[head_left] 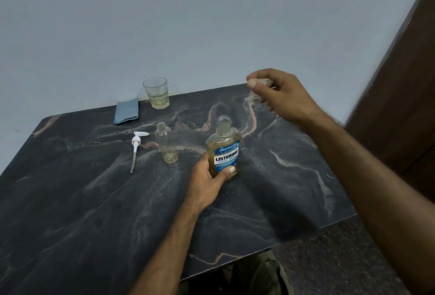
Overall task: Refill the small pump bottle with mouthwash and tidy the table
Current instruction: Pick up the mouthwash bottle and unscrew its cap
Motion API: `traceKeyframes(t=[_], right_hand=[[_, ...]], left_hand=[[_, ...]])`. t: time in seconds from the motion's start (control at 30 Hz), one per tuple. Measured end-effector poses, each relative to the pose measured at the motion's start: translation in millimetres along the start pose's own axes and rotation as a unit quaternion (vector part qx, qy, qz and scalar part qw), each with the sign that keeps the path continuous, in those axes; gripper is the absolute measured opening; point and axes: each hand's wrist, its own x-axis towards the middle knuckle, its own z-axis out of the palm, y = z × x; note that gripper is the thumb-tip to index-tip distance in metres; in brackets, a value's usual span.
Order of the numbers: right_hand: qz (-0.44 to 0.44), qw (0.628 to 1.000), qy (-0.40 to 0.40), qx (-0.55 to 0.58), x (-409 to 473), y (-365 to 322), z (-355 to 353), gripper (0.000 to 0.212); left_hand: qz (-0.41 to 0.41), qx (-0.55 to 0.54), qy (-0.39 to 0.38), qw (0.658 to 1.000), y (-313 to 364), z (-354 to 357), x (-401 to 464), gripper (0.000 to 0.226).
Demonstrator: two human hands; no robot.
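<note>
The mouthwash bottle (224,151), amber liquid with a blue label, stands uncapped on the dark marble table (94,200). My left hand (207,179) grips its lower body. My right hand (280,92) hovers above the table's far right corner, pinching a small pale cap (264,81) that its fingers mostly hide. The small clear bottle (167,143) stands open to the left of the mouthwash with only a trace of liquid at its bottom. Its white pump head (136,146) with the long tube lies flat on the table further left.
A drinking glass (157,93) holding a little yellowish liquid stands at the table's back edge, with a folded blue cloth (126,111) beside it on the left. A grey wall rises behind, and a brown door (400,82) borders the right side.
</note>
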Motion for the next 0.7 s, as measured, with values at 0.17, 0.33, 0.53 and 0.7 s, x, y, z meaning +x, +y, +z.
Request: traceKeyframes(t=[0.17, 0.33, 0.53, 0.7], right_hand=[[0.06, 0.995, 0.075, 0.017, 2.5, 48.4, -0.3, 0.032], [0.091, 0.99, 0.105, -0.037, -0.2, 90.9, 3.1, 0.038], [0.109, 0.983, 0.114, -0.089, -7.9, 134.0, 19.6, 0.041], [0.118, 0.975, 0.136, -0.129, -16.8, 161.8, 22.6, 0.04]], left_hand=[[-0.005, 0.008, -0.002, 1.0, 1.1, 0.2, 0.1, 0.048], [0.0, 0.01, 0.0, 1.0, 1.4, -0.1, -0.4, 0.045], [0.003, 0.018, 0.002, 1.0, 3.3, -0.9, -1.2, 0.041], [0.004, 0.019, 0.002, 1.0, 2.0, -0.8, -0.8, 0.04]])
